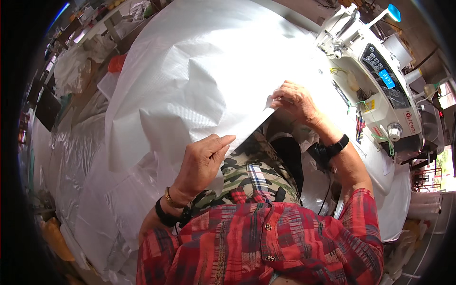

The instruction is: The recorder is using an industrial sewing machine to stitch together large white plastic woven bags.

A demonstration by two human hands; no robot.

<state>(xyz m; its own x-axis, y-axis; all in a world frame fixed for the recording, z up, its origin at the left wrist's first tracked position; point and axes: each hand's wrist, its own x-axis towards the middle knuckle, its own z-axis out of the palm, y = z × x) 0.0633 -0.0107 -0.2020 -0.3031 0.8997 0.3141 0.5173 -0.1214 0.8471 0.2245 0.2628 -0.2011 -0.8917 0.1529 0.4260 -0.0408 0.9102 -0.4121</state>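
– What is this room like?

– It is a busy sewing workshop. A white counter point(394, 209) fills the right side of the frame, and a white sewing machine point(380, 71) stands on it at the upper right. At the far upper left there are more tables with piles of white stuff on them, but they are too small and bent to make out well.

– What is the person working on?

– A big white woven sheet point(199, 71). It spreads over the middle and top of the frame and hangs down toward the person's lap. More clear and white plastic sheets point(95, 190) lie heaped at the lower left.

– What is the left hand doing?

– The left hand point(202, 161) sits in the middle of the frame, at the lower edge of the sheet. Its grip is nearly closed, and the thumb and fingers pinch the sheet's edge.

– And the right hand?

– The right hand point(294, 102) is a bit higher and more to the right, close to the sewing machine. Its fingers are curled down and hold the corner of the same sheet, where a small bit folds over.

– What is the person wearing?

– A red checked shirt point(266, 242), with a black band point(332, 148) on the right wrist and a black band and a gold bracelet on the left wrist.
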